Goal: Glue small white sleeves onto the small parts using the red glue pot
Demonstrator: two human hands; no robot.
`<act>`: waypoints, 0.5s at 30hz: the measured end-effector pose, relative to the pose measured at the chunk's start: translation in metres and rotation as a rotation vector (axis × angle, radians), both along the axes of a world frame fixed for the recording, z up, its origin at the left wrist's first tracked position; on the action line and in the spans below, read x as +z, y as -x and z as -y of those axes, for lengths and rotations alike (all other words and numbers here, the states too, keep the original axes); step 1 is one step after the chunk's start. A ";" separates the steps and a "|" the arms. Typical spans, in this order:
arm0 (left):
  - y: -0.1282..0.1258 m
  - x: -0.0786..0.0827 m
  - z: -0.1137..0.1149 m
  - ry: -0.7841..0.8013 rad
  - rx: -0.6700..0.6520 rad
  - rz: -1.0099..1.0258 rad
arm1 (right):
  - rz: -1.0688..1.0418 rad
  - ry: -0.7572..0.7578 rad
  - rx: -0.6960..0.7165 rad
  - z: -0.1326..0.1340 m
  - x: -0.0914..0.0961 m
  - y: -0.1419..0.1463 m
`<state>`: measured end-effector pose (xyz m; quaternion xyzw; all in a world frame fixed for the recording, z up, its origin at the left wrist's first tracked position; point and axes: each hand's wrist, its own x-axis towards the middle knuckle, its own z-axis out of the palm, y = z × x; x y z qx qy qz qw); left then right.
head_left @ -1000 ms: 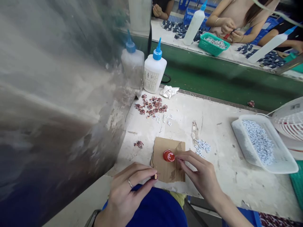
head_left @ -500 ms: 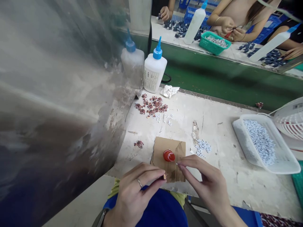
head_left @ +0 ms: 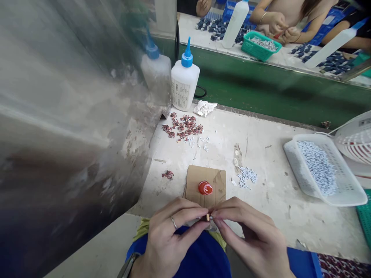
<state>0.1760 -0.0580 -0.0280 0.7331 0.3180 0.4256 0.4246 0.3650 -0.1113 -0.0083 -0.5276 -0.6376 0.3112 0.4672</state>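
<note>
Between thumb and forefinger, my left hand (head_left: 176, 235) pinches a small brown and orange figure piece (head_left: 208, 217), mostly covered by the fingers. My right hand (head_left: 246, 231) is closed against it from the other side, fingertips pinching a tiny white piece (head_left: 211, 217). The two hands meet over the near edge of a brown cardboard square (head_left: 193, 181). On that card stands a small round red container (head_left: 205, 188), just beyond my fingertips. A single reddish-brown figure piece (head_left: 168, 175) lies left of the card, and a small pile of white pieces (head_left: 247, 177) lies to its right.
Several brown figure pieces (head_left: 185, 126) lie near a white bottle with a blue nozzle (head_left: 185, 83) and crumpled tissue (head_left: 205, 108). A white basket (head_left: 344, 189) of white pieces stands right. A metal panel (head_left: 87, 116) walls the left. Co-workers' hands (head_left: 278, 25) work beyond the green partition (head_left: 246, 77).
My right hand has moved left and down, bringing the tiny white piece up to the figure piece in my left hand. The left hand has shifted slightly right. The camera view has shifted a little.
</note>
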 end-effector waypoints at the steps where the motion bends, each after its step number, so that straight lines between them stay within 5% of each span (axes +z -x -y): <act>1: 0.000 0.000 0.000 0.002 0.000 -0.004 | 0.006 -0.002 0.003 0.000 0.000 0.000; 10: -0.004 0.002 0.010 0.028 0.055 -0.012 | 0.429 -0.164 0.067 0.017 0.005 -0.006; 15: -0.011 0.002 0.013 0.062 0.058 0.009 | 0.369 -0.113 0.104 0.014 0.014 -0.015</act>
